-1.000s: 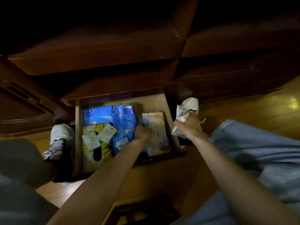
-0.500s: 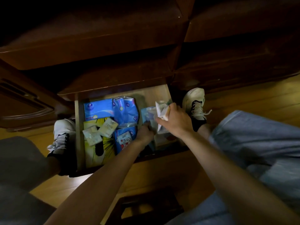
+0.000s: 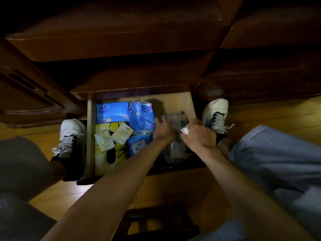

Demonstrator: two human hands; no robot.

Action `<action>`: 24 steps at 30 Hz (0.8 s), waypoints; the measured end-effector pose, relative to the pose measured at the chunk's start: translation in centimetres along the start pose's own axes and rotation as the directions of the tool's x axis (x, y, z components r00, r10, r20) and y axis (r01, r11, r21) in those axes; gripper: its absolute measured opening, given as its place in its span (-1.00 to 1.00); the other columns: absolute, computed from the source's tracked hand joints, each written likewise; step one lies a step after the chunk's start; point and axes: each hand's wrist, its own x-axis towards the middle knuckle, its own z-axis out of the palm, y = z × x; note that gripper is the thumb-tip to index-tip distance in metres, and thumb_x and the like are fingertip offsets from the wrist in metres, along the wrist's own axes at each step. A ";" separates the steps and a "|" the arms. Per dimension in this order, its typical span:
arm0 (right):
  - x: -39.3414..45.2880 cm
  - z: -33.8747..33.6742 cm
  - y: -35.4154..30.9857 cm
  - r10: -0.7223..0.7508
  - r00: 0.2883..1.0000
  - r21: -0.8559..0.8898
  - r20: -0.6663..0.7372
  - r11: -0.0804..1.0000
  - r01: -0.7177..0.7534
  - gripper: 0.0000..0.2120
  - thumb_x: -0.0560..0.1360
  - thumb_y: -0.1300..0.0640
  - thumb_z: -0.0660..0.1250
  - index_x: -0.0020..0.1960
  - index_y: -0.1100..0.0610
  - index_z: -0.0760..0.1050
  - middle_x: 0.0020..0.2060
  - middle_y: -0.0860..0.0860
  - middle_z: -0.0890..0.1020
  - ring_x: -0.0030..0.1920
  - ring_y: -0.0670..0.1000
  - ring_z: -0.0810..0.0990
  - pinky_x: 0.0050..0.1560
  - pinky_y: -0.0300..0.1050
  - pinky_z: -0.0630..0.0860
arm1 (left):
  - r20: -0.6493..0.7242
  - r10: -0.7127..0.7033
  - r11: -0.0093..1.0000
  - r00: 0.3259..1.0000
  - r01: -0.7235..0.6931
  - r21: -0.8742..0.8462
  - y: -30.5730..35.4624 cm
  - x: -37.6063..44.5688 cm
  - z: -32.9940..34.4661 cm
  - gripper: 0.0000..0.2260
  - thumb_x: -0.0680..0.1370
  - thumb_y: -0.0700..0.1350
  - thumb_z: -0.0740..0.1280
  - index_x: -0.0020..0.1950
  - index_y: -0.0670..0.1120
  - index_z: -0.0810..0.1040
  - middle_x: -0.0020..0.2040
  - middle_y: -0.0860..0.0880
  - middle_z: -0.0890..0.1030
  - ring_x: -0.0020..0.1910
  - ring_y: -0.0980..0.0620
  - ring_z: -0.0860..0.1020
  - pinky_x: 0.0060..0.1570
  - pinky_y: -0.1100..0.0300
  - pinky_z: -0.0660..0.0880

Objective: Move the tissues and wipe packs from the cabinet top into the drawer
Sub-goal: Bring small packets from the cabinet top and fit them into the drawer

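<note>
Wipe pack (image 3: 184, 130): clamped in right hand (image 3: 198, 134) fingers, now lowered into drawer (image 3: 89, 136), was outside it. Left hand (image 3: 163, 131) fingers curled on flat pack (image 3: 175, 119) alongside. Placement nearly done.

A white shoe (image 3: 72, 136) with dark trim stands on the wood floor (image 3: 271, 117) left of the open front, another shoe (image 3: 216, 115) to its right. Grey-blue trousers (image 3: 278, 162) cover the right leg. Low in the middle is a dark frame (image 3: 156, 223), perhaps a stool.
</note>
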 end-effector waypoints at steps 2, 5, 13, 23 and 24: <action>0.2 0.2 0.9 0.011 1.000 0.044 0.004 0.999 -0.011 -0.40 0.50 -0.26 0.31 0.26 0.20 0.35 0.14 0.15 0.58 0.08 0.21 0.63 -0.07 0.02 0.50 | 0.064 -0.039 0.986 0.997 0.028 0.164 0.8 1.7 -0.3 -0.15 0.49 0.07 0.45 0.62 0.06 -0.01 0.62 -0.17 -0.15 0.48 -0.30 0.28 0.34 -0.17 0.40; 0.7 0.4 1.4 -0.003 1.000 0.119 0.006 0.993 0.003 -0.35 0.47 -0.35 0.30 0.23 0.20 0.35 0.13 0.14 0.56 0.07 0.21 0.62 -0.03 0.06 0.56 | 0.279 0.038 0.922 0.959 -0.142 0.361 1.3 3.8 -0.3 -0.24 0.58 0.14 0.33 0.64 0.02 -0.02 0.64 -0.17 -0.06 0.55 -0.30 0.15 0.45 -0.16 0.23; 2.4 0.3 -0.5 0.068 0.998 0.243 0.004 0.968 -0.067 -0.41 0.44 -0.39 0.27 0.16 0.08 0.31 -0.01 0.07 0.64 -0.09 0.14 0.65 -0.18 -0.01 0.56 | 0.207 0.156 0.884 0.966 -0.229 0.407 -0.5 2.9 0.4 -0.22 0.45 0.22 0.42 0.58 0.13 0.15 0.60 -0.12 -0.02 0.50 -0.27 0.24 0.29 -0.19 0.38; 1.3 -0.6 -7.6 -0.075 0.937 0.870 0.342 0.402 -0.285 -0.49 0.61 -0.34 0.04 0.20 -0.04 0.59 0.15 0.03 0.62 0.12 0.07 0.60 0.11 0.01 0.54 | 0.038 -0.117 0.547 0.992 0.097 -0.831 -0.9 -7.0 -7.1 -0.61 0.56 0.11 0.38 0.30 -0.08 0.52 0.17 -0.10 0.66 0.11 -0.05 0.66 0.15 0.02 0.59; 0.9 -0.5 -8.8 -0.152 0.927 0.890 0.343 0.367 -0.269 -0.59 0.65 -0.24 0.08 0.15 -0.07 0.62 0.13 0.09 0.66 0.11 0.12 0.64 0.06 0.02 0.60 | 0.007 -0.153 0.521 0.988 0.087 -0.849 -1.8 -7.8 -7.9 -0.62 0.55 0.02 0.43 0.29 -0.11 0.51 0.15 -0.13 0.67 0.08 -0.08 0.67 0.10 0.01 0.62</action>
